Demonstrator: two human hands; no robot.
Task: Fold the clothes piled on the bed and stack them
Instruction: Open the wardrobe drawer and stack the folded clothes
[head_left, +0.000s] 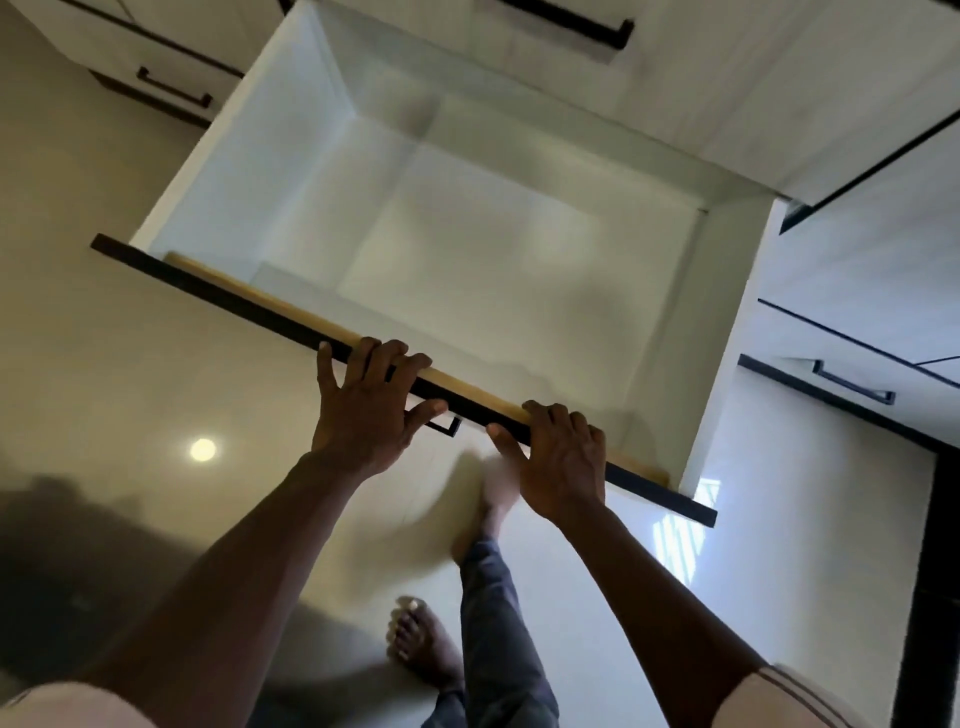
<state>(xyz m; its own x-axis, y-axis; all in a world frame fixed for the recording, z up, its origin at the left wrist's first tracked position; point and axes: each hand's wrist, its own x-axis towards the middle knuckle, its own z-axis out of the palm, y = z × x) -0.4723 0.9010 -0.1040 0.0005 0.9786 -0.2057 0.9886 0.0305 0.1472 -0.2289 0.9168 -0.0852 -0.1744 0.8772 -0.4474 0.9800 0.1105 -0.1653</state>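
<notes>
Both grips are on the drawer front (234, 306), the dark-edged panel of a wide white drawer (467, 249) that stands well out of its cabinet and shows nothing inside. The left grip (363, 410) has its fingers hooked over the panel's top edge near the middle. Its thumb lies against the outer face, just above the black handle (448, 426). The right grip (563, 462) clasps the same edge in the same way, nearer the drawer's right end.

Neither the clothes nor the bed can be seen from here, so the pile lies somewhere away from the drawer, out of view. I cannot tell whether the drawer is being drawn out or sent home. Either way, I judge it goes best with even force from both grips. Together they sit right of the panel's centre, and a lopsided pull may skew it on its runners. If it is closing, the fingers want to shift from the top edge onto the face before the panel meets the cabinet. A bare foot (421, 644) stands on the glossy floor (130, 364) below the drawer front and is best kept out of its path.
</notes>
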